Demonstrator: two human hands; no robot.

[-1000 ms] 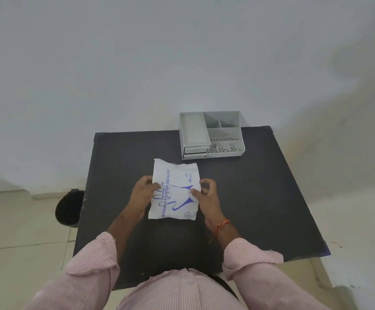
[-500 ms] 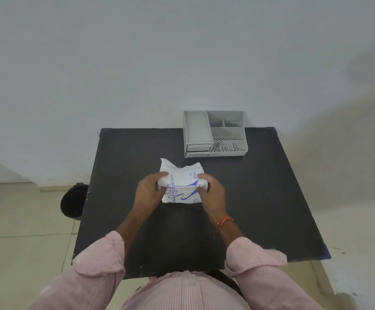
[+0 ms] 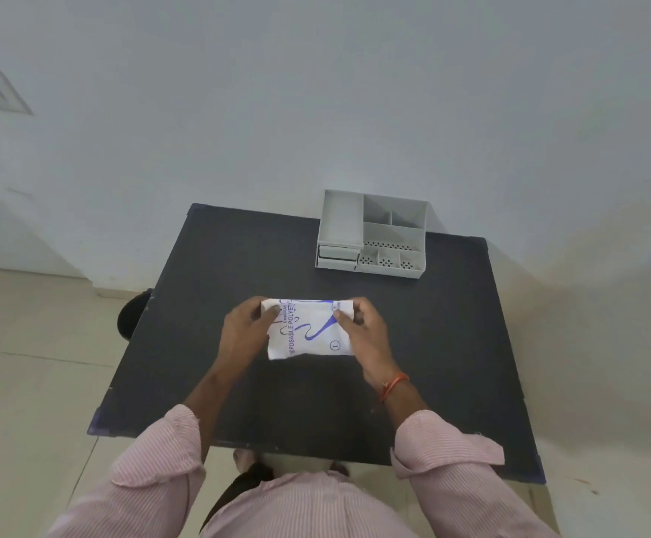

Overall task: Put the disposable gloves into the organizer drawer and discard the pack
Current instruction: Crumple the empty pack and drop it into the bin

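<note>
A white pack of disposable gloves [image 3: 310, 335] with blue print is held just above the middle of the black table [image 3: 452, 343]. My left hand [image 3: 244, 330] pinches its upper left corner and my right hand [image 3: 362, 330] pinches its upper right corner. The lower half of the pack hangs toward me. A grey organizer [image 3: 372, 234] stands at the table's far edge, right of centre, with open compartments on top and a small drawer [image 3: 337, 255] shut at its front left.
A dark round bin [image 3: 131, 318] stands on the tiled floor beside the table's left edge, partly hidden by it. A pale wall rises behind the table. My pink striped sleeves fill the bottom of the view.
The pack lay flat under both hands; I have lifted it, and my hands now grip its top corners. The view has shifted a little.
</note>
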